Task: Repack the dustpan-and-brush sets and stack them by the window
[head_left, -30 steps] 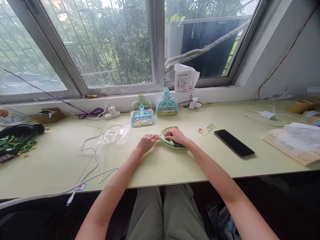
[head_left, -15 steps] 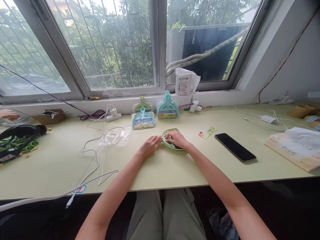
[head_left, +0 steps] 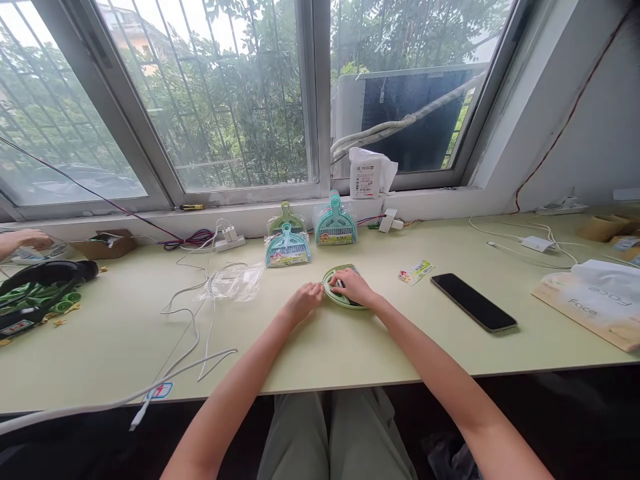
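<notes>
A small green dustpan set (head_left: 334,297) lies flat on the pale green table (head_left: 350,347) in front of me. My left hand (head_left: 303,302) has its fingers closed on the handle end at the set's left. My right hand (head_left: 356,287) lies on top of the set with fingers curled over it. Behind them stand packaged dustpan sets: a teal one (head_left: 287,247), a green one (head_left: 285,218) and a teal one (head_left: 335,229). An empty clear plastic bag (head_left: 233,282) lies to the left.
A black phone (head_left: 473,311) and a small printed label (head_left: 415,272) lie to the right, with a white bag (head_left: 595,293) at the far right. White cables (head_left: 190,320) trail across the left. Another person's hand (head_left: 30,239) shows at the far left near a black basket (head_left: 35,287).
My hands and the green dustpan set have drawn closer together, and the handle now shows less. The camera tilted up slightly, so the table appears lower.
</notes>
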`<state>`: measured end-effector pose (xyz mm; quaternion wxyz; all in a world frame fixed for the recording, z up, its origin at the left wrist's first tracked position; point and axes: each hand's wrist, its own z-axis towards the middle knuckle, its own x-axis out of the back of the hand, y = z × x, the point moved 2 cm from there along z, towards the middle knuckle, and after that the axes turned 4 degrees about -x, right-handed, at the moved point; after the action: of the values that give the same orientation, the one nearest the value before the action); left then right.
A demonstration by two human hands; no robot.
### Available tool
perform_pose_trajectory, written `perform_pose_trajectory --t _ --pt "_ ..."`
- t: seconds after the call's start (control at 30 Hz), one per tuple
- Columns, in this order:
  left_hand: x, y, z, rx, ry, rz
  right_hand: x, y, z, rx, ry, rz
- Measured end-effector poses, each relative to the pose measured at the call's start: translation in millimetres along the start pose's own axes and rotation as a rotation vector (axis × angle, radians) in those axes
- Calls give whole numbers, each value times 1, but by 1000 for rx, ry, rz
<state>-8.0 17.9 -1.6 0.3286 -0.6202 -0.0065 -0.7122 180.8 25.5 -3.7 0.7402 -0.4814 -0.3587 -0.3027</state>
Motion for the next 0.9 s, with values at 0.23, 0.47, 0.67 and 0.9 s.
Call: perform_pose_trajectory --t 0.23,0.47,0.67,0.9 --pt "0 -3 -1 -21 35 -30 0 -3 -2 -1 -1 -22" --pt "7 -9 -6 -32 153 -43 11 -10 -6 37 14 -56" --pt "14 -18 -13 142 389 -24 17 -22 -9 70 46 23" --pt "22 -33 -23 666 690 -442 18 -42 -12 6 208 141"
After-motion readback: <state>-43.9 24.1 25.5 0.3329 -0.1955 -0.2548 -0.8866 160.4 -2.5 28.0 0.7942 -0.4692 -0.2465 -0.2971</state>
